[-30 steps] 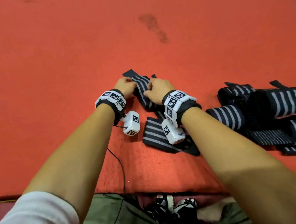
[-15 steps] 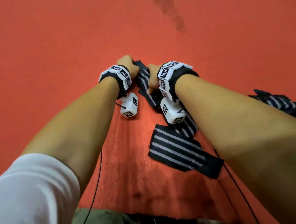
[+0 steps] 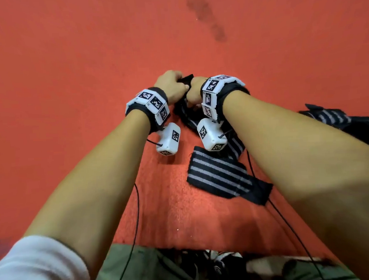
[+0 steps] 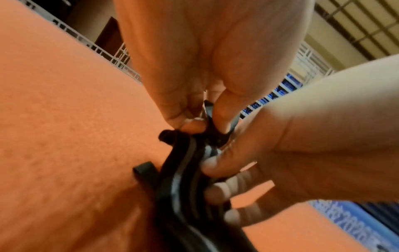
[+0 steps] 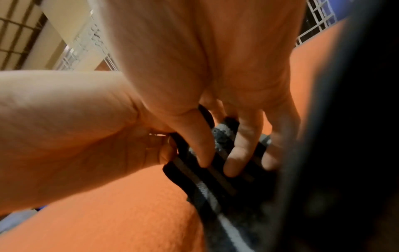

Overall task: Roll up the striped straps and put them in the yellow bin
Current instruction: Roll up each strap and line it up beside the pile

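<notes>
My left hand and right hand both pinch the far end of the striped strap, at twelve o'clock on the red mat.

No word, brand or number can be read anywhere. The white wristbands and the small white camera blocks under both wrists carry black-and-white square marker codes, not lettering. In the left wrist view a blue banner at the lower right edge bears pale characters, too blurred to make out.
</notes>
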`<move>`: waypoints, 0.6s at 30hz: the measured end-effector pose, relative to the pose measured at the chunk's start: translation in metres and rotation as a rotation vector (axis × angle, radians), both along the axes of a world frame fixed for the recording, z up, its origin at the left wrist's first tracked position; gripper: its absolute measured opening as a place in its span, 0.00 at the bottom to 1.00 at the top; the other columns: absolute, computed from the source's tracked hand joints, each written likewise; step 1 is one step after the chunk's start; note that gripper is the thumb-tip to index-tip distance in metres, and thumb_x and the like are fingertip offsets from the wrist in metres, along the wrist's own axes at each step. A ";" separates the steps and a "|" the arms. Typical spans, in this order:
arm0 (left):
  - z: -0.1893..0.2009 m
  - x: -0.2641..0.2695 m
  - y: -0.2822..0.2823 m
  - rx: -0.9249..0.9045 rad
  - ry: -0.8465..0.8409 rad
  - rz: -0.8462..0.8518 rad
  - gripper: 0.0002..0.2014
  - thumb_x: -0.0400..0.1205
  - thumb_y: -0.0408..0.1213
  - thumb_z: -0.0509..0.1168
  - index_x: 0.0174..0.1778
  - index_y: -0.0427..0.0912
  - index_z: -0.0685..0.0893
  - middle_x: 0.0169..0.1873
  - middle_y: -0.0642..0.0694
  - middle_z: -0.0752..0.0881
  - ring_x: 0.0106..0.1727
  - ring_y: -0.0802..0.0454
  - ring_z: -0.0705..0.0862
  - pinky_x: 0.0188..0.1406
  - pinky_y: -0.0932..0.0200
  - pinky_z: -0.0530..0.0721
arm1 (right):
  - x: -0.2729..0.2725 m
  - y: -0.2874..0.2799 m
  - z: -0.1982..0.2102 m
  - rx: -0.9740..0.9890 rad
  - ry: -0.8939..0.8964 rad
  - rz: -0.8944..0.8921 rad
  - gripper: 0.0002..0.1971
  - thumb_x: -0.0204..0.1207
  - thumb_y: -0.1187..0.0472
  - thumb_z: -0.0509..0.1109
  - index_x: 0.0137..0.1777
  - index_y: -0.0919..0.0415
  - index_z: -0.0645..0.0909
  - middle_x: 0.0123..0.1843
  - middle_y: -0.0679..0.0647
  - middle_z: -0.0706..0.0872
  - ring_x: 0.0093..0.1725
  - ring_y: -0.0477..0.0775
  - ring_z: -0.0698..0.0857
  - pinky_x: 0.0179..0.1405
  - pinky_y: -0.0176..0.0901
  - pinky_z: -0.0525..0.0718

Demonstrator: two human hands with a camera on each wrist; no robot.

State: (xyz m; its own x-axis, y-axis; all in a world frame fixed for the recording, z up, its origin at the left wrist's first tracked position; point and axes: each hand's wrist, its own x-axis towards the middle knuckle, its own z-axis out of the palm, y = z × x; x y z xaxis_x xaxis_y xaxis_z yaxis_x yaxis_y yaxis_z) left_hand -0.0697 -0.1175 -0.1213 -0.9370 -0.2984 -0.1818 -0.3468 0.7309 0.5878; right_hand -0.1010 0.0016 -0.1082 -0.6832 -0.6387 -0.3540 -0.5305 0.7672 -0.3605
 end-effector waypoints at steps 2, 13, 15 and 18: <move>0.005 0.019 0.012 0.099 0.040 0.038 0.07 0.83 0.32 0.65 0.39 0.41 0.77 0.38 0.42 0.81 0.44 0.45 0.78 0.37 0.57 0.72 | 0.015 0.006 0.009 -0.109 -0.030 -0.077 0.11 0.83 0.68 0.67 0.63 0.66 0.85 0.64 0.67 0.88 0.59 0.64 0.88 0.44 0.50 0.83; 0.043 0.140 0.095 0.535 0.318 -0.033 0.02 0.72 0.38 0.65 0.39 0.46 0.81 0.28 0.51 0.82 0.29 0.51 0.79 0.32 0.58 0.78 | 0.131 0.109 0.037 -0.596 -0.058 -0.306 0.09 0.74 0.64 0.66 0.48 0.48 0.77 0.46 0.47 0.86 0.49 0.56 0.85 0.44 0.47 0.78; 0.040 0.154 0.108 0.577 0.333 -0.054 0.01 0.74 0.37 0.66 0.39 0.45 0.81 0.30 0.52 0.81 0.28 0.56 0.77 0.30 0.61 0.76 | 0.146 0.125 0.033 -0.645 -0.056 -0.327 0.09 0.75 0.63 0.66 0.48 0.47 0.77 0.43 0.45 0.86 0.47 0.54 0.85 0.41 0.47 0.77; 0.030 0.168 0.126 0.614 0.373 -0.054 0.07 0.82 0.32 0.68 0.38 0.45 0.80 0.31 0.50 0.80 0.25 0.60 0.75 0.30 0.62 0.75 | 0.161 0.147 0.021 -0.676 -0.055 -0.377 0.06 0.75 0.63 0.68 0.47 0.50 0.78 0.41 0.47 0.86 0.44 0.50 0.84 0.40 0.48 0.77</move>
State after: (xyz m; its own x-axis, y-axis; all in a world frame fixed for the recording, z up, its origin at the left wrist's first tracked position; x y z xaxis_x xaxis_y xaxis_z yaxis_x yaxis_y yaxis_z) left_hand 0.0979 0.0081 -0.0914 -0.9799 -0.1965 0.0331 -0.0157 0.2413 0.9703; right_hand 0.0602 0.1482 -0.0867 -0.8898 -0.4562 -0.0097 -0.2455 0.4966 -0.8325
